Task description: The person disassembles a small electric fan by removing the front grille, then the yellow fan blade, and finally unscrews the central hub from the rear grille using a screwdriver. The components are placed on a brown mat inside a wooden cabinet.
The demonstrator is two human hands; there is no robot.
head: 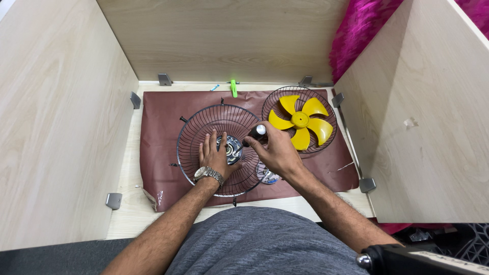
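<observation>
- The left hand [214, 155] lies flat and open, fingers spread, on the dark wire fan guard [196, 133], pressing on it near the middle; it grips nothing, and a metal wristwatch [208, 174] is on its wrist
- The right hand [272, 150] is closed around a screwdriver [254, 133] with a black handle and a silver end; the tool slants down to the left, toward the round motor hub [230, 148] in the centre of the guard
- The fan guard lies flat on a brown sheet [158, 127] that covers the table [133, 153], left of the centre and near the person
- A second wire guard [328, 116] lies on the sheet to the right and a little farther away, with a yellow fan blade [300, 120] of five wings inside it; its rim is just beside the first guard
- A small green clip [234, 87] lies at the far edge of the sheet
- Light wooden panels [61, 117] stand around the table on the left, far and right sides, held by grey metal brackets [114, 200]
- A pink fluffy fabric [356, 30] shows behind the right panel
</observation>
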